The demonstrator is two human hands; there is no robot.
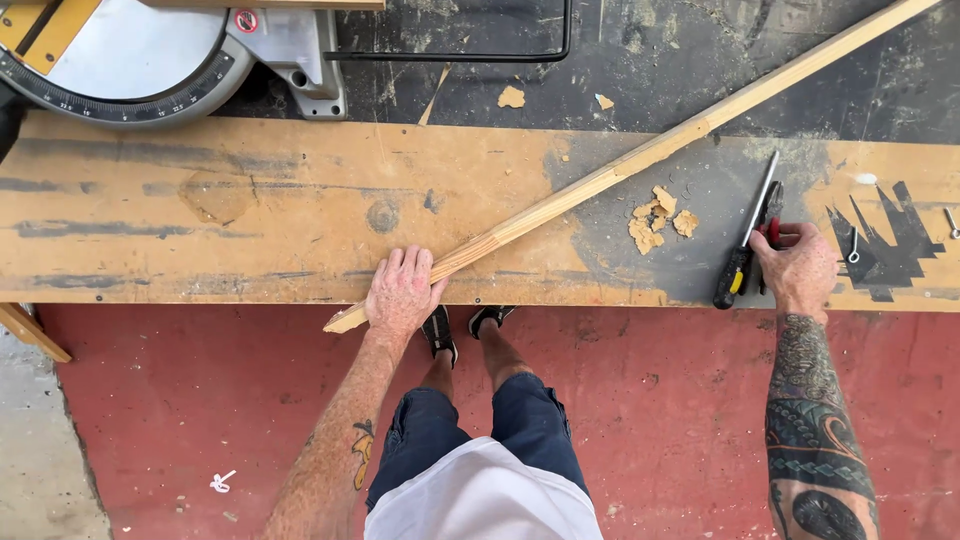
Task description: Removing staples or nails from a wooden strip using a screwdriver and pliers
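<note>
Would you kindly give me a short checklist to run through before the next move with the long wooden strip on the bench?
1. Left hand pressing down the long pale wooden strip near its close end: ok.
2. Strip fully supported: not ok, its close end overhangs the edge of the worn yellow workbench.
3. Right hand on a tool: ok, it touches the red-handled pliers; grip cannot tell.
4. Black-and-yellow-handled screwdriver lying flat beside the pliers: ok.
5. Bench surface near the strip clean: not ok, tan wood chips lie there.
6. Grey mitre saw at the far left, apart from both hands: ok.
</note>
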